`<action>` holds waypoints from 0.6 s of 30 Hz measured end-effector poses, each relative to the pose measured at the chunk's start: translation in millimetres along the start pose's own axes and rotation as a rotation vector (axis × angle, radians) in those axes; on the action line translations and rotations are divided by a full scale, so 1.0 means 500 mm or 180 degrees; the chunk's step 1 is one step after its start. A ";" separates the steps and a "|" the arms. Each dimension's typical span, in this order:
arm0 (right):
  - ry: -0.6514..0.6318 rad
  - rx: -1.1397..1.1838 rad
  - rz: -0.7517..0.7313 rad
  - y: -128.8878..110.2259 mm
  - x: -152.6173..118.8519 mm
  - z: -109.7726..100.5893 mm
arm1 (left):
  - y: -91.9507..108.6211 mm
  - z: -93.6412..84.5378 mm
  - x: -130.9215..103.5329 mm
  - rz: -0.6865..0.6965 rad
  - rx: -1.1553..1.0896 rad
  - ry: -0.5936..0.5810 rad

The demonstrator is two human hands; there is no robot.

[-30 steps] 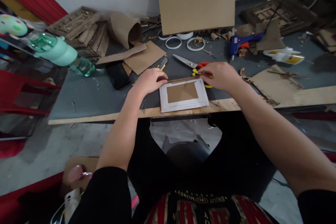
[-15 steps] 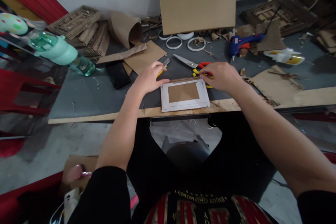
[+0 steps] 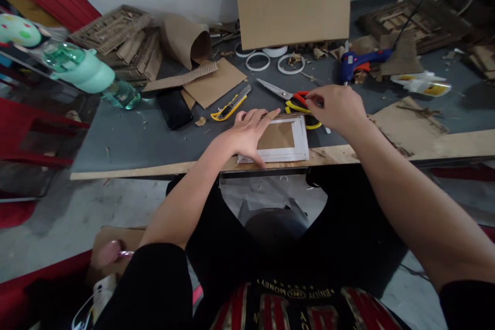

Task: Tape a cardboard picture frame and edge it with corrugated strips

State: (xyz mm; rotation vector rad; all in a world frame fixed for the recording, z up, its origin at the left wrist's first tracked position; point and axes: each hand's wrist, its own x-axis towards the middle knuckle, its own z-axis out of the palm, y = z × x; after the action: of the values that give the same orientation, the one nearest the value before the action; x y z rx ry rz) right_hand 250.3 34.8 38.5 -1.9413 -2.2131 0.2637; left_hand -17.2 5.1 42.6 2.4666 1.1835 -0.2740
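Observation:
My left hand [image 3: 249, 134] spans the left part of a small white-bordered cardboard frame [image 3: 300, 142], thumb at its front edge and fingers at its back edge. A narrow corrugated cardboard strip [image 3: 288, 115] runs along that back edge, partly under my fingers. My right hand [image 3: 338, 105] is above the frame's back right corner with fingertips pinched together; what they hold, if anything, is hidden. Just beside those fingertips lie scissors [image 3: 280, 92] with red handles and a yellow-handled tool [image 3: 314, 125], partly covered. A yellow utility knife [image 3: 232, 105] rests behind my left hand.
A blue glue gun [image 3: 361, 63], a white glue bottle [image 3: 423, 84] and a cardboard sheet [image 3: 412, 124] lie to the right. White tape rings [image 3: 258, 61] and a standing cardboard panel [image 3: 294, 5] are behind. At left are a black phone [image 3: 174, 108] and a green bottle [image 3: 121, 95].
My left hand has moved from the frame's back left corner onto its left part, uncovering the utility knife. My right hand has shifted slightly right and up from the strip's end.

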 end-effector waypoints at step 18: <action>-0.0367 0.0674 -0.0042 0.053 0.031 0.022 | -0.049 -0.035 -0.017 -0.0456 -0.0606 0.0187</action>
State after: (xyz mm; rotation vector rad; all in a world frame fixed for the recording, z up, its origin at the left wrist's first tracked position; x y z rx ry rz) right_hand 270.7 53.6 21.7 -1.8403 -2.1649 0.5962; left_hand -41.6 20.6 55.0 2.2443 1.3476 -0.1220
